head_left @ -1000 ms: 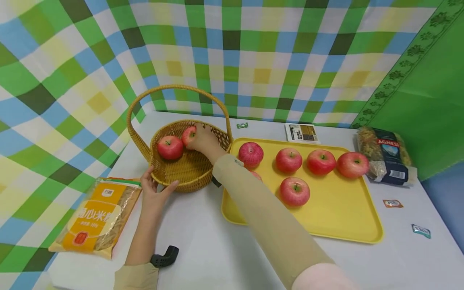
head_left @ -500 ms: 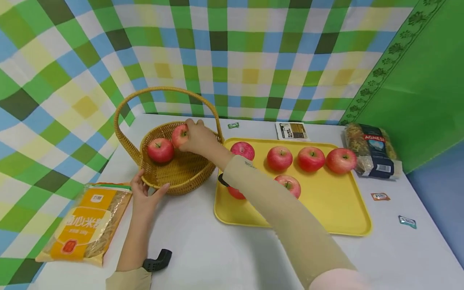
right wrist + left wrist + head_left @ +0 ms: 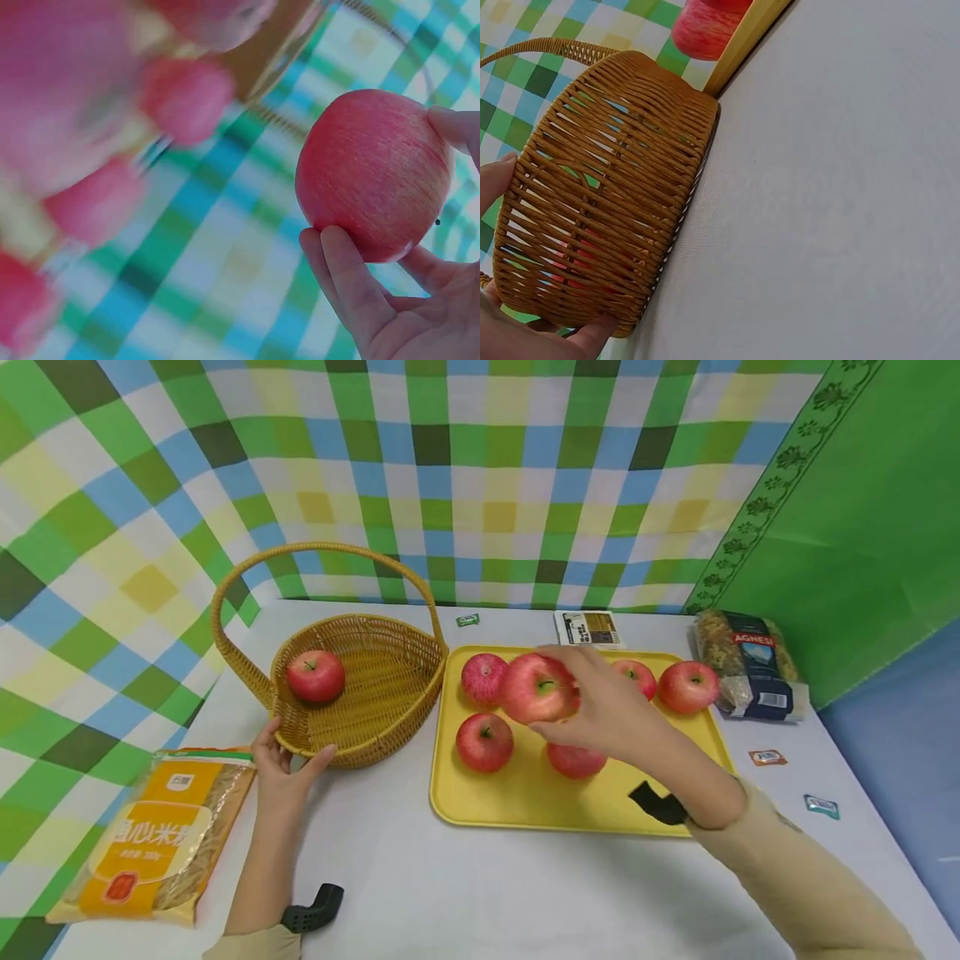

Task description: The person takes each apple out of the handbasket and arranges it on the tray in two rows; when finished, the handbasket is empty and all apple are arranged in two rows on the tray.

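My right hand (image 3: 611,710) holds a red apple (image 3: 536,689) over the yellow tray (image 3: 495,806). In the right wrist view, thumb and fingers grip that apple (image 3: 375,176) from its sides. My left hand (image 3: 279,781) grips the near left edge of a wicker basket (image 3: 375,693) with a tall hooped handle. The left wrist view shows fingers against the woven side of the basket (image 3: 607,187). One apple (image 3: 316,677) sits inside at the left. Several apples lie on the tray, among them a front left one (image 3: 484,742); the right hand and held apple partly cover others.
An orange bag of noodles (image 3: 153,839) lies left of the basket. At the tray's far right corner is a pasta bag (image 3: 750,664). A flat packet (image 3: 588,628) and small wrappers (image 3: 767,757) lie around the tray. A checked cloth (image 3: 480,485) hangs behind.
My right hand has lifted an apple out of the basket and carried it right, over the tray. My left hand stays on the basket's edge. The head view has shifted slightly right.
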A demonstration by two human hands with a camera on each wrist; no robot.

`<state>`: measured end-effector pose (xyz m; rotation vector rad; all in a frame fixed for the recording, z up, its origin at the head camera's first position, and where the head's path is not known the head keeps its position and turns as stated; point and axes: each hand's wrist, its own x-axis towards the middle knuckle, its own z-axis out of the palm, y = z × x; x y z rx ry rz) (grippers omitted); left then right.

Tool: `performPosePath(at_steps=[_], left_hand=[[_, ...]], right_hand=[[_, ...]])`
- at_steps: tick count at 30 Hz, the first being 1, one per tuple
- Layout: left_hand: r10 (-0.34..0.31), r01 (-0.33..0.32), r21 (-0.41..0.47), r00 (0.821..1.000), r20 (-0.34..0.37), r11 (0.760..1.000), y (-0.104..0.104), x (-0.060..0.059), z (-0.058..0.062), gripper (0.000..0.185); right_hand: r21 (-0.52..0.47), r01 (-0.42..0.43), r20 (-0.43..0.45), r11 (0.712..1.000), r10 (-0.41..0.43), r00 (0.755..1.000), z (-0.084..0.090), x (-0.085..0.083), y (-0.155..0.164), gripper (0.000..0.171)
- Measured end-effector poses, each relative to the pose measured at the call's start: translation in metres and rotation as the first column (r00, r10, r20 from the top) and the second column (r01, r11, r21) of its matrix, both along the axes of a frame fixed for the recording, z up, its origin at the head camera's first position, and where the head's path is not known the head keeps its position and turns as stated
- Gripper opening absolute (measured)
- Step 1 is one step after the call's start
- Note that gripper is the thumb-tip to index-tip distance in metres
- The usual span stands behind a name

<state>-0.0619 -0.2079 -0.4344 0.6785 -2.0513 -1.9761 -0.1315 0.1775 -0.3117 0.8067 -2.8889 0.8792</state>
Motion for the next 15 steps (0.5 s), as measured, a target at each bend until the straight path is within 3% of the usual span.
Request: performPosePath(at_steps=[4, 8, 15], left_hand=[[0.013, -0.013, 0.014, 1.000, 0.001, 1.000, -0.001, 0.000, 0.002, 0.090], [0.015, -0.015, 0.013, 1.000, 0.001, 1.000, -0.001, 0.000, 0.001, 0.091], [0.009, -0.009, 0.007, 1.000, -0.007, 1.000, 0.000, -0.002, -0.002, 0.090]], right_hand=[[-0.023, 0.104, 0.019, 0.994, -0.104, 0.994, -0.020, 0.012, 0.061, 0.082], [-0.005, 0.199, 0.115, 0.980, -0.197, 0.974, -0.046, 0.017, 0.106, 0.084], [0.049, 0.254, 0.257, 0.966, -0.258, 0.932, -0.086, 0.010, 0.143, 0.090]])
